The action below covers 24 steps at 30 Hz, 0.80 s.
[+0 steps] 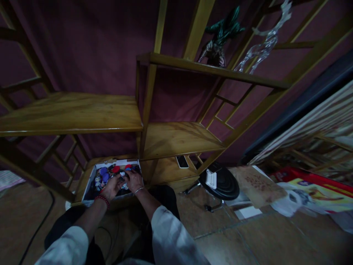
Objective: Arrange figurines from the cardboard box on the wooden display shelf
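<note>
A shallow white-rimmed box (88,187) sits on the low wooden shelf in front of me, filled with small colourful toy figures (104,176) in purple, red, blue and white. Over its front part my left hand (111,187), with a red bead bracelet at the wrist, has its fingers curled inward. My right hand (134,181), wearing a silvery bangle, meets it from the right, fingers bent. Between the fingertips of both hands is a small white and dark figure (122,174). The dim light and the fingers hide part of it.
A wooden display rack (176,138) surrounds the box, its left shelf (71,112) jutting above. A phone (182,162) lies on the lower shelf. A black wheeled stool (223,184) stands right. Higher up are a clear deer figurine (261,48) and a green ornament (223,33).
</note>
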Tool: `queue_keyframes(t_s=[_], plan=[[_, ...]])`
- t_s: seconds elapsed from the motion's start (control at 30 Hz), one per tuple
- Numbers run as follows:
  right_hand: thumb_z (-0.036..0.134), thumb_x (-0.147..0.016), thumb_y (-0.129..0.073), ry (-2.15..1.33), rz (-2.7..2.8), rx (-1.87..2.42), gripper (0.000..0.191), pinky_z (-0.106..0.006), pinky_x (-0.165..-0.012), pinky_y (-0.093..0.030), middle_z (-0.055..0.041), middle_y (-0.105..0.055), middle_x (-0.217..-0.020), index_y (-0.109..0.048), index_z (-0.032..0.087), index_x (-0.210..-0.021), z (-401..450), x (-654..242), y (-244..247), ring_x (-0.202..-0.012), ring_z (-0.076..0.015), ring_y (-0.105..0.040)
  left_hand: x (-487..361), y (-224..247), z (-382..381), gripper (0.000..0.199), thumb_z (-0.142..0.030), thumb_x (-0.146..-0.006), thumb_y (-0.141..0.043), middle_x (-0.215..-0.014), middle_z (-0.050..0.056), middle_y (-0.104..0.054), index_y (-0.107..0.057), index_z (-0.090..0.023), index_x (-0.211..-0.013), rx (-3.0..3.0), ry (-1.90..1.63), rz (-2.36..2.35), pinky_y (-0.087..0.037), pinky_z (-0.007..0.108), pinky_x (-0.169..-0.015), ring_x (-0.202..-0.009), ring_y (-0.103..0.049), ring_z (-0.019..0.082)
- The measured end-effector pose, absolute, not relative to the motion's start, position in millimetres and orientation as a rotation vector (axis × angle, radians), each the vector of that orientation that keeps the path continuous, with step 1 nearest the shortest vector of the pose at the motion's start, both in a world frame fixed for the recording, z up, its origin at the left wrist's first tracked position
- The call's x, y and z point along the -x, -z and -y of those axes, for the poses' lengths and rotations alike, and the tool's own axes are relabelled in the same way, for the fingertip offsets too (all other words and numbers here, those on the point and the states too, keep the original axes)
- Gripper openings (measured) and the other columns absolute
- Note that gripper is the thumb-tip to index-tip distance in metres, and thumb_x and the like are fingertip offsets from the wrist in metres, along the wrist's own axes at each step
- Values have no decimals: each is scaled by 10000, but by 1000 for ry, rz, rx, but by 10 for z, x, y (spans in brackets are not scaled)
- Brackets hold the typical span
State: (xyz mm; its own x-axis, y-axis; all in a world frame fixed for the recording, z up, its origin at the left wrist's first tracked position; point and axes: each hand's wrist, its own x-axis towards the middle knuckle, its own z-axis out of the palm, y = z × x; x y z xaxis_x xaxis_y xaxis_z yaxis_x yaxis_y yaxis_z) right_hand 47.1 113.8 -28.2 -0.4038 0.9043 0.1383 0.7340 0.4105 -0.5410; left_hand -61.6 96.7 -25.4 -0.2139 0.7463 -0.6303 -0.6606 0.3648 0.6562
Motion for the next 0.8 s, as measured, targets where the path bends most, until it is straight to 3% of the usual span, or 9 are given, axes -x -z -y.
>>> queue_keyframes(t_s=[0.8], plan=[[177,-773,-522,-582,2100,1228,283,-257,-857,-428,-45,-638,-1004,-592,223,-1043,-1008,-476,122,-956,-160,-570,554,-127,-789,166,-3,-717,-442,-596,1,-577,-538,-138,-727,-159,-1416,-1165,-490,205,-507,-473,-530,75]])
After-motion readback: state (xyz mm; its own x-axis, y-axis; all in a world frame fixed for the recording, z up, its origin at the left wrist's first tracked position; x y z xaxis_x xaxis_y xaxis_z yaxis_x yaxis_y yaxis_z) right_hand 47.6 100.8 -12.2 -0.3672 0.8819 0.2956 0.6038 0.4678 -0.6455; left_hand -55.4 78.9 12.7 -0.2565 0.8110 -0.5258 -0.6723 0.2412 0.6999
